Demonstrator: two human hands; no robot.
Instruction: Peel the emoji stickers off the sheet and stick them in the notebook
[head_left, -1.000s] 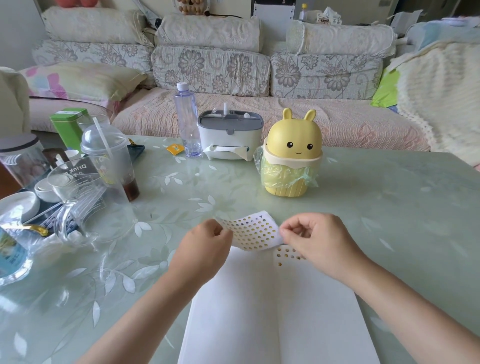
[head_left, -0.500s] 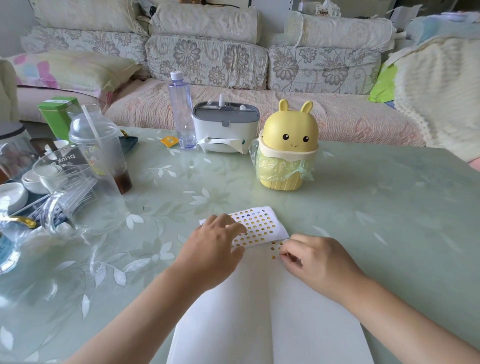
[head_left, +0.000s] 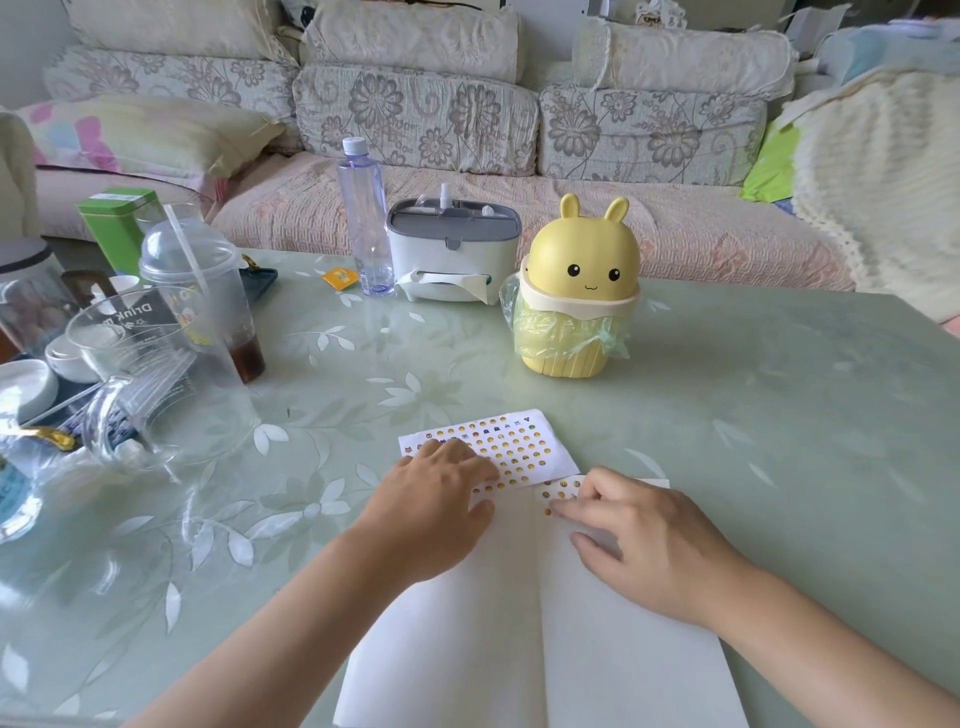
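At the near middle of the worktop (head_left: 753, 415), the open notebook (head_left: 467, 649) lies with the sticker sheet (head_left: 524, 441) at its far edge. The left hand (head_left: 436, 493) lies flat on the sheet, grip released. The right hand (head_left: 649, 540), grip likewise released, presses a fingertip on a sticker (head_left: 548, 512) on the right page. Risk: a half-seated sticker may lift with the finger, and a rising palm may drag the sheet. Open room lies to the right; a glass jug (head_left: 156, 389) crowds the left.

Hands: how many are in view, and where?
2. The left hand rests on the sticker sheet; the right hand lies on the notebook, beside the stickers stuck there.
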